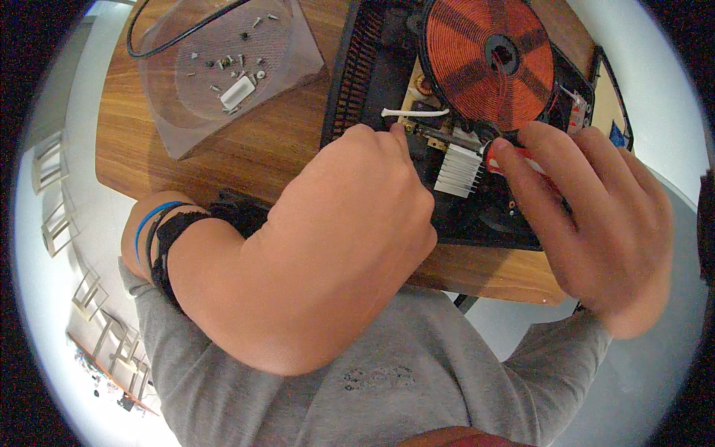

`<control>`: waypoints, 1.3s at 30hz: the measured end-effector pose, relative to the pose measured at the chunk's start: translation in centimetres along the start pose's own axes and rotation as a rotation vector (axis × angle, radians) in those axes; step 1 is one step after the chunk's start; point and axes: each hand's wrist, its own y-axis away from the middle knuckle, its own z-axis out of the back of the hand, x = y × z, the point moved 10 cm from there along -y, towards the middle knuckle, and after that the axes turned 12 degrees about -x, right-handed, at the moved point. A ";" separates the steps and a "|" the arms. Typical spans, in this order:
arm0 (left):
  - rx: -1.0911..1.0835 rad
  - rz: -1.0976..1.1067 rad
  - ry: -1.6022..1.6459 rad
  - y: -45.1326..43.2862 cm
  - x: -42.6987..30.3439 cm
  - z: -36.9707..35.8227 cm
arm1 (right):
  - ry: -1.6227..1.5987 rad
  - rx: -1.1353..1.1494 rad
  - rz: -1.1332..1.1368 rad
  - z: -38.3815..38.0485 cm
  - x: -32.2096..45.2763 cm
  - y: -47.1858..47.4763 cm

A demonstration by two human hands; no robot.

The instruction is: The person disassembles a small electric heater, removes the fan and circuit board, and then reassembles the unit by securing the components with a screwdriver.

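Note:
An opened induction cooker fills the upper right, with its black plastic housing [363,72] around a flat copper coil [469,61]. My right hand [597,207] is shut on the red handle of a screwdriver [494,159]. Its metal shaft points left, its tip close to a brass-coloured terminal [409,128] on the circuit board [410,92]. My left hand [357,190] is curled beside that terminal, fingertips by the tip; whatever is between its fingers is hidden. A white sleeved wire [416,113] lies just above. Below the shaft sits a finned aluminium heat sink [459,172].
A translucent plastic tray [184,131] at the upper left holds several loose screws [223,62] and a white block [238,93]. A black cable [184,36] crosses its corner. All this rests on a wooden table [123,134]. Metal frames [56,223] stand on the floor at left.

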 end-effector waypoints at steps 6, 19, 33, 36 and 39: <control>0.007 -0.019 0.013 0.2 0.0 0.4 | -0.068 -0.232 0.294 2.6 2.8 -0.1; 0.123 -0.031 0.040 -0.2 -0.6 0.0 | -0.296 -0.304 0.003 4.0 0.2 -0.5; 0.055 -0.001 0.021 -0.1 -0.7 -0.2 | -0.266 -0.296 0.280 3.5 1.8 0.2; -0.031 -0.023 -0.036 -0.1 -1.0 0.0 | -0.275 -0.455 0.236 3.7 1.5 0.8; -0.108 -0.006 -0.013 0.1 -0.9 0.2 | -0.256 -0.436 0.223 3.4 2.7 1.3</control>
